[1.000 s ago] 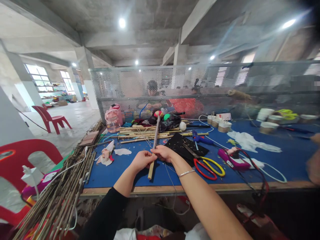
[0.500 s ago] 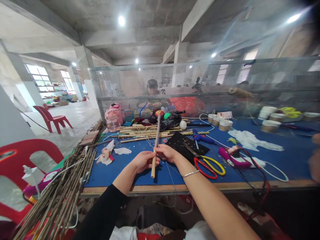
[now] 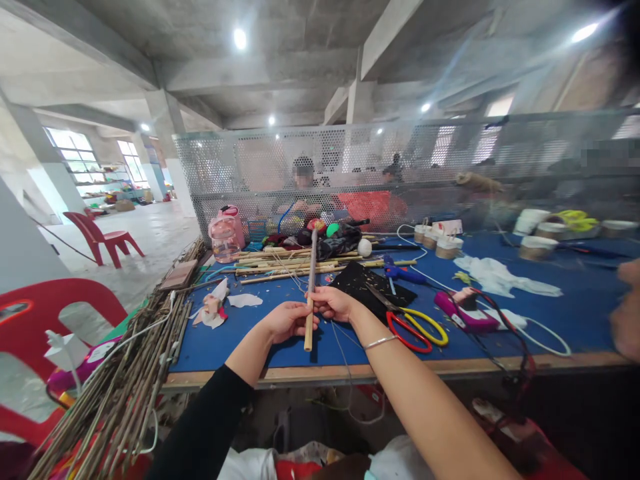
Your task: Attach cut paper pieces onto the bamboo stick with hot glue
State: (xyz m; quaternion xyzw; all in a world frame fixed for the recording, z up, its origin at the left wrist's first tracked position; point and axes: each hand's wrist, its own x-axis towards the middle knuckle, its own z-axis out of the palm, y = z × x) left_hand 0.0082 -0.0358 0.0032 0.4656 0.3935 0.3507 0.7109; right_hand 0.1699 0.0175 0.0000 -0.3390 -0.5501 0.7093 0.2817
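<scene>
A pale bamboo stick (image 3: 309, 333), its upper length wrapped in something greyish, points away from me above the blue table mat. My left hand (image 3: 291, 320) is closed on its lower part from the left. From the right, my right hand (image 3: 334, 304) pinches it slightly higher up, with a bracelet on that wrist. Thin strings hang below the right hand over the table edge. Scissors (image 3: 415, 327) with one red and one yellow handle lie right of the hands, their blades on a black cloth (image 3: 373, 287).
Bamboo sticks (image 3: 270, 267) and yarn balls lie at the back, before a perforated metal screen (image 3: 240, 173). A bundle of thin branches (image 3: 115, 373) runs along the left edge. A blue glue gun (image 3: 400, 272), purple power strip (image 3: 465, 312) and cords lie right. Another person's hand (image 3: 627, 310) is far right.
Both hands still hold the bamboo stick in nearly the same place. Its far end has shifted slightly left and down. The camera view has moved a little.
</scene>
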